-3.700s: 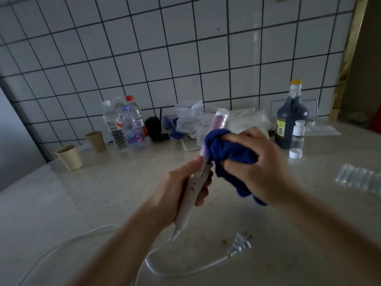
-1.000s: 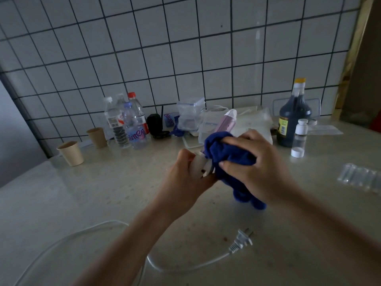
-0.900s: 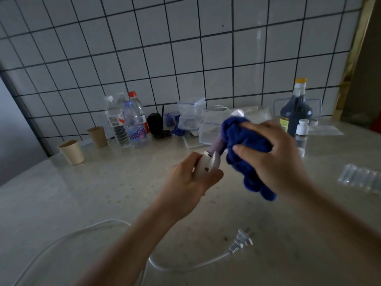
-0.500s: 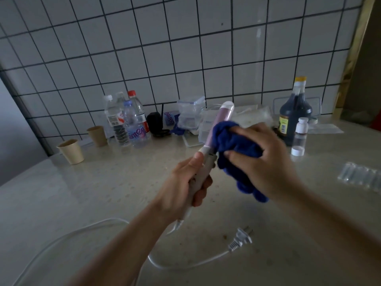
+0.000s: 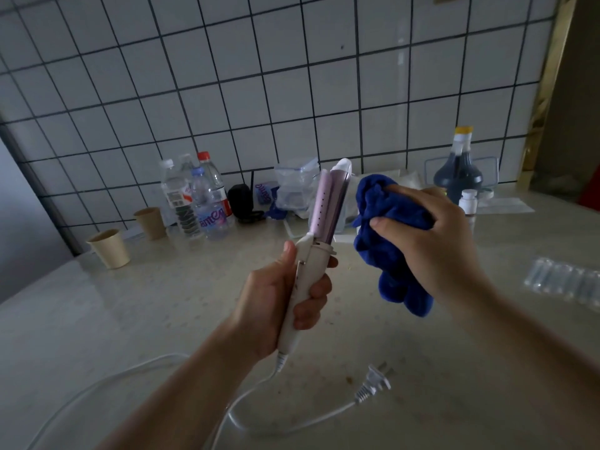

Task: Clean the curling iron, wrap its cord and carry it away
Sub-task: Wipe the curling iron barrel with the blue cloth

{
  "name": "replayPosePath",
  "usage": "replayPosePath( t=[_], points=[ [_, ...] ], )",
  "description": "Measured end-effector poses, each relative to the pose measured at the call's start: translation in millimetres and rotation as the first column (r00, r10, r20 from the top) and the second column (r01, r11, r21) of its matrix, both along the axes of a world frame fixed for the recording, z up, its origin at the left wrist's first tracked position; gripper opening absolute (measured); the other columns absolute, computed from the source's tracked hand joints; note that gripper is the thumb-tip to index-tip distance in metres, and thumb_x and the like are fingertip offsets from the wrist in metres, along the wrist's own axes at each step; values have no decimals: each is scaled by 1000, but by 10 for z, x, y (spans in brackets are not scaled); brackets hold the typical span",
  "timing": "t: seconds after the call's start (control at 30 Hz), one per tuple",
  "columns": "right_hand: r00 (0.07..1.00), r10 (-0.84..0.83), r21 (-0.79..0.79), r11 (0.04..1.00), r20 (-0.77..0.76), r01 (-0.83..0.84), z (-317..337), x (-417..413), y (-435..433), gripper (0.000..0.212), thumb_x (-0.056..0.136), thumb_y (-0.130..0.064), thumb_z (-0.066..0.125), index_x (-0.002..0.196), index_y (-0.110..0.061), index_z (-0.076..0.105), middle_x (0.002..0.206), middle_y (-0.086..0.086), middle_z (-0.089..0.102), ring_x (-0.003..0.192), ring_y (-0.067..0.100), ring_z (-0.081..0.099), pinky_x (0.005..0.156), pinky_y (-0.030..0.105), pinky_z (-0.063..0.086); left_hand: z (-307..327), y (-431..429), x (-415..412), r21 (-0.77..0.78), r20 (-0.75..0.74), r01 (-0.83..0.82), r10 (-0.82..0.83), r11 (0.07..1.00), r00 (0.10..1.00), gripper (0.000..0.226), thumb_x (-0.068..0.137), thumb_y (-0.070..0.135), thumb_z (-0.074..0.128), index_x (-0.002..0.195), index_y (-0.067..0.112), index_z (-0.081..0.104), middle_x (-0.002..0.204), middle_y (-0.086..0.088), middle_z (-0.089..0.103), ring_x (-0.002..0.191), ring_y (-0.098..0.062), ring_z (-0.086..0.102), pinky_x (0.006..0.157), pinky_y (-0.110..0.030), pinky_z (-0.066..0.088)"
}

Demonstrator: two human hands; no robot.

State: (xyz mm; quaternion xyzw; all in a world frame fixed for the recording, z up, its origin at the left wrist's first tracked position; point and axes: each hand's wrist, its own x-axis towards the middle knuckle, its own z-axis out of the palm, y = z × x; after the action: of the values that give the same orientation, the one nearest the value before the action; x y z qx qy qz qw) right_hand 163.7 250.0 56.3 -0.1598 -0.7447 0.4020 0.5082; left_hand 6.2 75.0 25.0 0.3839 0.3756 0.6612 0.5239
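Gripping the white handle, the left hand (image 5: pixel 285 300) holds the curling iron (image 5: pixel 316 241) upright above the counter (image 5: pixel 130 319). Just beside its pink barrel, not touching, the right hand (image 5: pixel 435 241) clutches a bunched blue cloth (image 5: pixel 389 241). Its cord (image 5: pixel 246 417) trails across the countertop to the plug (image 5: pixel 373 384).

Bottles (image 5: pixel 194 203) behind cups (image 5: pixel 110 248) on counter (image 5: pixel 97 319); plug (image 5: pixel 373 383) nearer

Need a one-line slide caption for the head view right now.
Left hand holds the curling iron upright; right hand grips a blue cloth beside its barrel.
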Motion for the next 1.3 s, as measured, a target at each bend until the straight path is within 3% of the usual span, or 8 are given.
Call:
replayPosePath(
  t=[0.13,0.3,0.4,0.5,0.77,0.93,1.13,1.3],
  points=[
    [1000,-4,-32,999,-27,3,56,35,24,34,85,-28,80,106,-50,66,110,-12,62,98,-4,63,83,20,48,-16,28,-4,-24,-3,-18,18,1000,1000,61,101,55,42,127,3,61,79,-6,54,50,-7,43,45,-21,40],
    [999,-17,54,998,27,15,82,62,18,31,84,-30,78,95,-56,65,105,-7,61,94,-3,60,81,19,45,-50,16,77,-59,-365,-235,198,970,910,58,98,54,46,124,5,62,81,-11,58,50,-12,43,43,-24,38],
    [995,-28,47,999,101,24,57,46,51,32,86,-31,79,109,-49,67,105,-11,58,94,-11,57,77,14,42,-39,21,116,-17,-480,-330,282,944,831,50,98,51,46,117,8,64,80,-13,56,49,-14,40,42,-25,33],
    [983,16,47,999,182,-25,31,18,26,46,87,-32,79,131,-37,65,105,-13,57,94,-9,57,77,15,43,-9,38,101,20,-494,-377,336,926,802,51,97,48,46,116,3,60,75,-12,54,46,-14,38,41,-24,30],
    [890,264,-47,963,373,-266,-156,-105,-216,55,85,-40,78,137,-32,63,108,-20,55,94,7,64,80,25,57,17,15,39,3,-388,-467,431,884,814,44,95,51,48,99,8,58,73,-13,58,45,-13,42,38,-24,36],
    [940,171,28,982,295,-188,-134,-84,-196,42,85,-34,81,124,-41,67,101,-19,56,94,-5,58,77,20,49,61,19,78,-31,-394,-417,372,908,840,48,91,49,45,103,4,58,73,-14,53,45,-15,39,39,-22,33],
    [996,6,2,1000,84,-6,55,48,21,35,87,-25,79,114,-40,63,114,-9,61,101,2,60,84,24,48,45,11,173,-22,-503,-308,256,951,826,56,100,44,38,119,-7,50,81,-18,50,46,-16,39,41,-25,33],
    [985,63,6,998,158,-65,-32,-18,-75,40,87,-25,80,118,-41,61,107,-15,56,94,-11,56,77,10,42,19,21,139,-20,-516,-330,273,944,812,47,102,49,41,107,5,54,74,-12,53,44,-15,42,39,-23,35]
  ],
)
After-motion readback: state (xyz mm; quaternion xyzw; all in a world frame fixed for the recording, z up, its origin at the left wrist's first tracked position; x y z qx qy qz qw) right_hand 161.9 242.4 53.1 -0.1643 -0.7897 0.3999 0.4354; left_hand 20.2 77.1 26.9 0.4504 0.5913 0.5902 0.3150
